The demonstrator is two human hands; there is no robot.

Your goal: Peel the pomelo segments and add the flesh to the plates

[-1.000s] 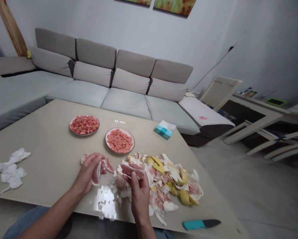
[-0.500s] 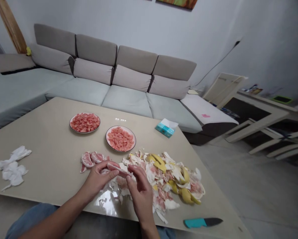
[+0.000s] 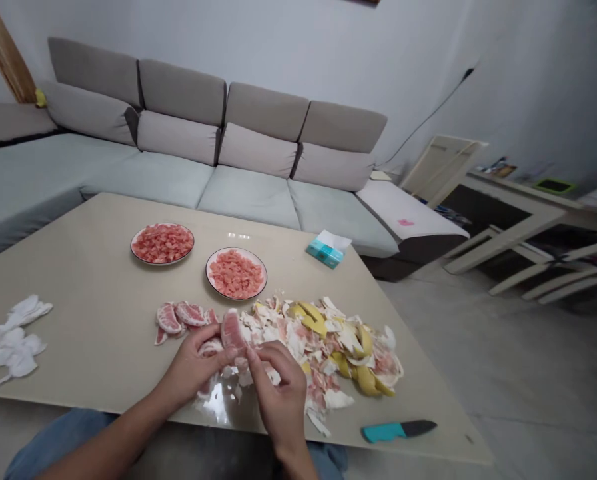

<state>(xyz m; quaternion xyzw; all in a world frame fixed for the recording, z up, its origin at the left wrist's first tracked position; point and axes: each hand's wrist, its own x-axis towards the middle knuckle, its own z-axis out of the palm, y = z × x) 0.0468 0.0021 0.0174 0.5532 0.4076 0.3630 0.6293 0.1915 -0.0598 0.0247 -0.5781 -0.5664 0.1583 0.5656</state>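
A pink pomelo segment (image 3: 233, 331) is held upright over the table between my two hands. My left hand (image 3: 198, 363) grips it from the left, thumb in front. At its lower right edge, the thumb and fingertips of my right hand (image 3: 281, 387) pinch the segment or its skin. Behind my left hand lie several more pomelo segments (image 3: 181, 317). Right of the segment spreads a heap of white membrane and yellow peel (image 3: 323, 340). Two plates hold pink pulp pieces: the left plate (image 3: 134, 255) and the nearer plate (image 3: 210, 280).
A teal-handled knife (image 3: 398, 431) lies at the table's front right. Crumpled white tissues (image 3: 18, 340) are at the far left, and a tissue pack (image 3: 327, 249) sits at the back right. Beyond the table (image 3: 93, 293) stands a grey sofa (image 3: 248, 193).
The pomelo segment has been turned from lying nearly flat to standing upright in my left hand. My right fingers have closed in on its lower edge. The view has shifted slightly.
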